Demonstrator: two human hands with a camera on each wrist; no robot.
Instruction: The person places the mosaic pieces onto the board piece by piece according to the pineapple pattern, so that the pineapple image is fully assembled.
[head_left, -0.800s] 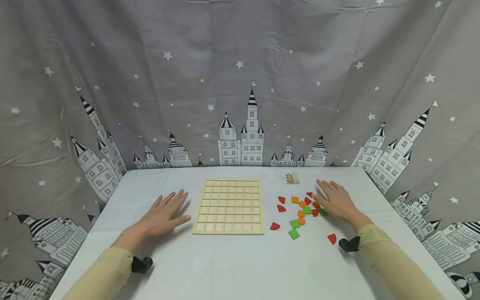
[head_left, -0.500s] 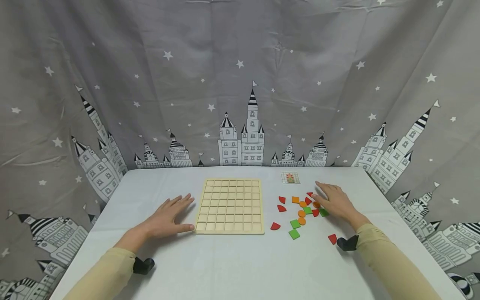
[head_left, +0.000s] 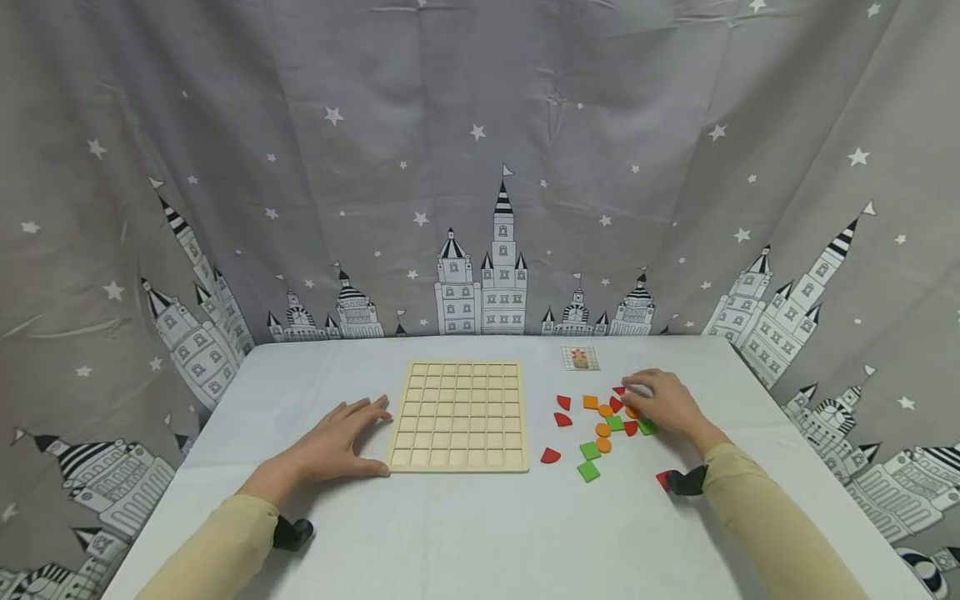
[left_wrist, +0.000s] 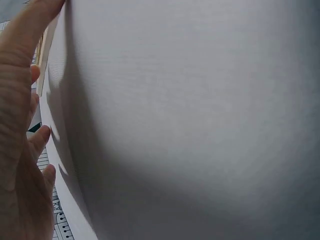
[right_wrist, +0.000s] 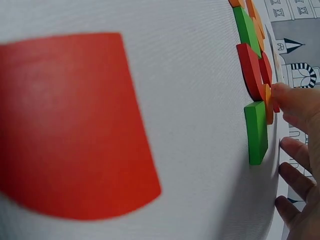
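Note:
My left hand (head_left: 330,446) is at the left side of a pale wooden grid board (head_left: 459,415), its thumb by the near left corner and fingertips at the left edge. The board's squares hold no pieces. My right hand (head_left: 667,404) hovers low over the far right of a scatter of flat coloured pieces, fingers loosely bent. Its thumb and forefinger tips are right by a small red piece (head_left: 618,390). In the right wrist view the thumb overlaps an orange disc (right_wrist: 269,107), above a green square (right_wrist: 256,132). A red quarter-round piece (right_wrist: 75,125) lies close under that wrist.
Several red, orange and green pieces, such as a green square (head_left: 588,472) and a red quarter-round (head_left: 551,456), lie right of the board. A small picture card (head_left: 581,358) rests behind them. A grey castle-print curtain (head_left: 480,167) stands behind the white table (head_left: 450,533).
My left hand has moved right, up to the board's edge. My right hand has come slightly lower and nearer, its fingers bending more over the pieces.

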